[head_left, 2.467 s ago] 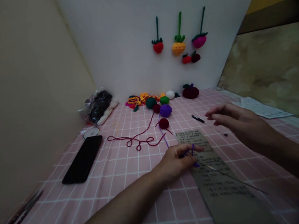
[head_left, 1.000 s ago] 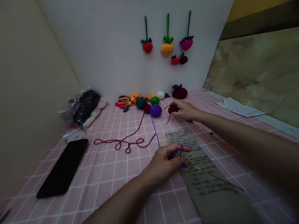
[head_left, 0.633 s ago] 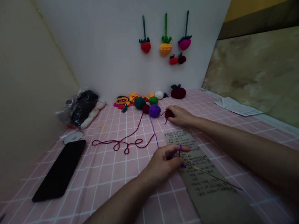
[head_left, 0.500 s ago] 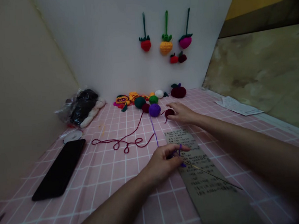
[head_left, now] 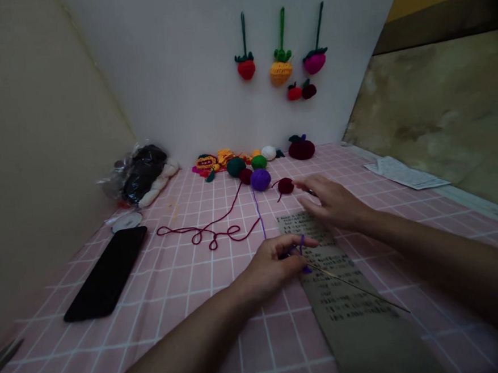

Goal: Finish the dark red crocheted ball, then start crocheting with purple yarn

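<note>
My left hand (head_left: 275, 261) is closed on a small piece of purple crochet work (head_left: 307, 270), mostly hidden by the fingers, with purple yarn (head_left: 258, 208) looped over the index finger. A thin crochet hook (head_left: 358, 285) sticks out of that grip toward the lower right. The yarn runs back to a purple yarn ball (head_left: 260, 180). My right hand (head_left: 331, 203) hovers with fingers apart, just right of a small dark red crochet ball (head_left: 285, 185) with loose yarn ends. Beneath both hands lies a strip of cardboard (head_left: 322, 261) covered in handwriting.
Dark red yarn (head_left: 209, 233) lies in loops on the checked pink cloth (head_left: 191, 338). A black phone (head_left: 108, 276) and a plastic bag (head_left: 145, 171) are on the left. Colourful crochet pieces (head_left: 225, 158) and a crochet apple (head_left: 301, 148) sit by the wall. Papers (head_left: 405, 172) lie right.
My right hand has let go of the small dark red ball and drawn back toward me and right. The left hand keeps its hold. The whole view has shifted slightly.
</note>
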### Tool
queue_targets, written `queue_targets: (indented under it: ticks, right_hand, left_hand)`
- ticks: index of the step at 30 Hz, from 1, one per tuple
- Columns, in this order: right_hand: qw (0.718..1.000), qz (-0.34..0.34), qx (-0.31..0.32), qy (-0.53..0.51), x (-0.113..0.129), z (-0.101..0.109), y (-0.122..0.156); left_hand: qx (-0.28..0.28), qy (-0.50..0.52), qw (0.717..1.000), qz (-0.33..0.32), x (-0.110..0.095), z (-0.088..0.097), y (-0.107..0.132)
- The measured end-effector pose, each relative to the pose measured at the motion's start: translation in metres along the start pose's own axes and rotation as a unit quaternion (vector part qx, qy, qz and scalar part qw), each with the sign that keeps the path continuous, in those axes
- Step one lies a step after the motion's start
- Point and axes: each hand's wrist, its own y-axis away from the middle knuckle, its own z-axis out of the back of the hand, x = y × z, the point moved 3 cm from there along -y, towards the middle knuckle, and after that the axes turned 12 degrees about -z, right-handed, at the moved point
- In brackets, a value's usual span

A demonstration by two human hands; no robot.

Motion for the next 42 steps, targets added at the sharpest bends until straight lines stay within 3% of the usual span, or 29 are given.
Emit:
queue_targets:
  ticks: [3, 9, 13, 17, 22, 26, 32, 38, 42]
  right_hand:
    - [0.999, 0.033, 0.026, 0.0, 0.017, -0.008, 0.026]
    - [0.997, 0.051, 0.063, -0.014, 0.028, 0.003, 0.032]
    - [0.992, 0.006, 0.116, -0.04, 0.035, 0.005, 0.044]
    - [0.971, -0.051, 0.208, -0.104, 0.051, 0.005, 0.062]
    - [0.938, -0.085, 0.27, -0.198, 0.059, 0.004, 0.072]
    - [0.929, -0.117, 0.265, -0.228, 0.053, -0.004, 0.074]
    - [0.938, -0.119, 0.25, -0.206, 0.052, -0.006, 0.077]
    - [0.951, -0.043, 0.261, -0.16, 0.05, 0.001, 0.071]
    - [0.976, -0.011, 0.202, -0.081, 0.03, 0.012, 0.049]
  left_hand:
    - [-0.007, 0.019, 1.0, -0.014, -0.002, 0.001, 0.0]
    - [-0.03, 0.063, 0.997, -0.027, 0.0, 0.006, -0.003]
    - [-0.063, 0.091, 0.992, -0.059, -0.002, 0.011, -0.005]
    - [-0.101, 0.112, 0.986, -0.072, -0.008, 0.012, -0.006]
    - [-0.089, 0.109, 0.988, -0.067, -0.008, 0.011, -0.005]
    - [-0.083, 0.104, 0.989, -0.058, -0.004, 0.011, -0.005]
    - [-0.08, 0.108, 0.989, -0.058, -0.001, 0.012, -0.006]
    - [-0.084, 0.111, 0.988, -0.063, -0.004, 0.01, -0.004]
    - [-0.056, 0.117, 0.989, -0.066, -0.01, 0.004, -0.002]
